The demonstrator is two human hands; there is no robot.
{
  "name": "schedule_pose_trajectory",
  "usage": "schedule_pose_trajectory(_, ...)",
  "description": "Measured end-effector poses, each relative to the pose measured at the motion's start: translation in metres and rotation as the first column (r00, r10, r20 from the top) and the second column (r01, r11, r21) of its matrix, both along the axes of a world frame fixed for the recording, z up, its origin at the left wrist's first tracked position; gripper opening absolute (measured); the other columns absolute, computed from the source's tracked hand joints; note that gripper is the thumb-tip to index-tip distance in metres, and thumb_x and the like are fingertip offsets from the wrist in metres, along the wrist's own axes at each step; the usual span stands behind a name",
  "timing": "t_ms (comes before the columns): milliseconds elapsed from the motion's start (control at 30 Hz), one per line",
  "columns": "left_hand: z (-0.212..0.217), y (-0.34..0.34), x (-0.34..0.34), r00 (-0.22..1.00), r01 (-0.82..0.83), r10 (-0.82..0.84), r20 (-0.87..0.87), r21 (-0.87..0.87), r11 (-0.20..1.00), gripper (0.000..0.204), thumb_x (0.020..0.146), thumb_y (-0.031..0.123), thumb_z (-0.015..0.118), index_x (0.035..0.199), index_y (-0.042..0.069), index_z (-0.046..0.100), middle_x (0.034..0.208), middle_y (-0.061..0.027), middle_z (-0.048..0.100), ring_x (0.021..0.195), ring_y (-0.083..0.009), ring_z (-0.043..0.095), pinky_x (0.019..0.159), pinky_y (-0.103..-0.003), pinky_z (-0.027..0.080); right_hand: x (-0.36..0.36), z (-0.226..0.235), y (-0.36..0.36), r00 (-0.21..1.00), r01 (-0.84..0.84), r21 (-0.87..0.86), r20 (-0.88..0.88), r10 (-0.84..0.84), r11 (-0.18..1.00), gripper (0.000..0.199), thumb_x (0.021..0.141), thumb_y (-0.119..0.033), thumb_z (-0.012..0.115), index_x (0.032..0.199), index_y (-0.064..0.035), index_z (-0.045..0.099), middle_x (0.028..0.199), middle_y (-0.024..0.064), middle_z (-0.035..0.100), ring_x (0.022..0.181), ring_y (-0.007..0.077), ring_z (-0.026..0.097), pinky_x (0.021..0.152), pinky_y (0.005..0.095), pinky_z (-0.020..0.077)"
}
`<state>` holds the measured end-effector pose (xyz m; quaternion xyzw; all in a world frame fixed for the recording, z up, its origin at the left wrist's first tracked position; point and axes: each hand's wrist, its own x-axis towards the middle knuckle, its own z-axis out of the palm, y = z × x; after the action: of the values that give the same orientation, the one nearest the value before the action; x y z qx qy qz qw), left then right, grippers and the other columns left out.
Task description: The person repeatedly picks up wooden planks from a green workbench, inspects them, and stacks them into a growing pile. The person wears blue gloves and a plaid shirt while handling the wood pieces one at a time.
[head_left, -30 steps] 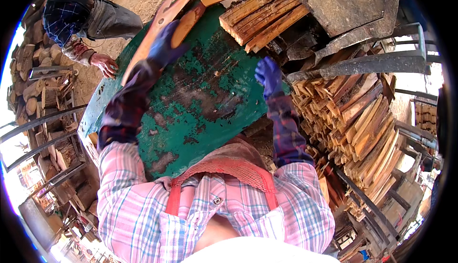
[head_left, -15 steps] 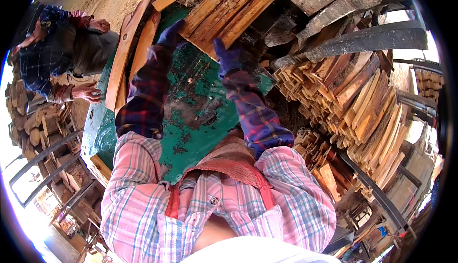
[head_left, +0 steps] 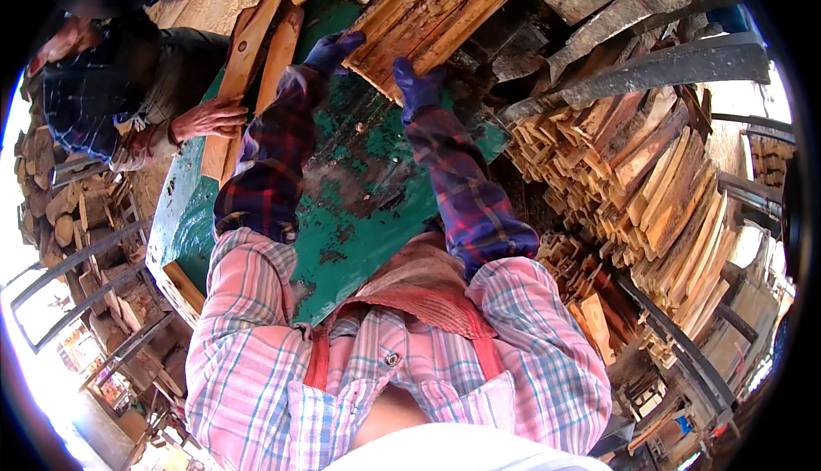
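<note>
A bundle of narrow rough-sawn wooden boards [head_left: 436, 20], laid side by side, spans the far side of the green table [head_left: 376, 223]. My left hand [head_left: 335, 50], in a purple-blue glove, grips its near left corner. On the near right corner is my right hand [head_left: 417, 88], gloved alike, with a finger or thumb up against the boards' edge. The undersides of both hands are hidden. Dark plaid sleeve covers reach up both my forearms. Left of my left arm lie a few long planks [head_left: 244, 61], and a co-worker's hand [head_left: 209, 118] rests on them.
The co-worker [head_left: 103, 99] stands at the table's left side, one arm stretched toward the far side. At right, a tall stack of cut boards [head_left: 633, 172] sits beside curved metal bars [head_left: 658, 69]. Metal rails and piled wood [head_left: 81, 206] are at far left.
The board bundle and both my hands have shifted slightly right in view. The co-worker's near hand has come onto the left planks, and their other arm has stretched away to the far side.
</note>
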<state>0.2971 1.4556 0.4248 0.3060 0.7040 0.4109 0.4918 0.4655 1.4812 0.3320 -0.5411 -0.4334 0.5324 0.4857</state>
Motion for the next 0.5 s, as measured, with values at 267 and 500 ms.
schedule_pose_trajectory(267, -0.005, -0.167, -0.022, 0.991, -0.072, 0.088, -0.099, 0.154, 0.985, 0.052, 0.084, 0.025, 0.066, 0.130, 0.008, 0.048, 0.114, -0.0048, 0.059, 0.100, -0.0120, 0.054, 0.083, -0.024, 0.044, 0.107, 0.044, -0.140, 0.676, -0.402, -0.217, -0.726, 0.129, 0.889, 0.046, 0.072, -0.020, 0.069, 0.108, -0.0005, 0.049, 0.090, 0.0077, 0.054, 0.078, 0.0194, 0.056, 0.068, 0.0340, 0.0501)
schedule_pose_trajectory(500, -0.016, -0.413, 0.067, 0.966, -0.257, 0.258, -0.004, 0.080, 0.963, 0.048, 0.087, 0.012, 0.061, 0.131, 0.004, 0.044, 0.110, -0.0038, 0.055, 0.096, -0.0105, 0.051, 0.084, -0.023, 0.042, 0.166, 0.063, -0.314, 0.638, -0.527, -0.466, -0.769, -0.031, 0.711, 0.043, 0.085, -0.030, 0.063, 0.117, -0.0048, 0.049, 0.099, 0.0107, 0.059, 0.086, 0.0239, 0.060, 0.074, 0.0380, 0.0516)
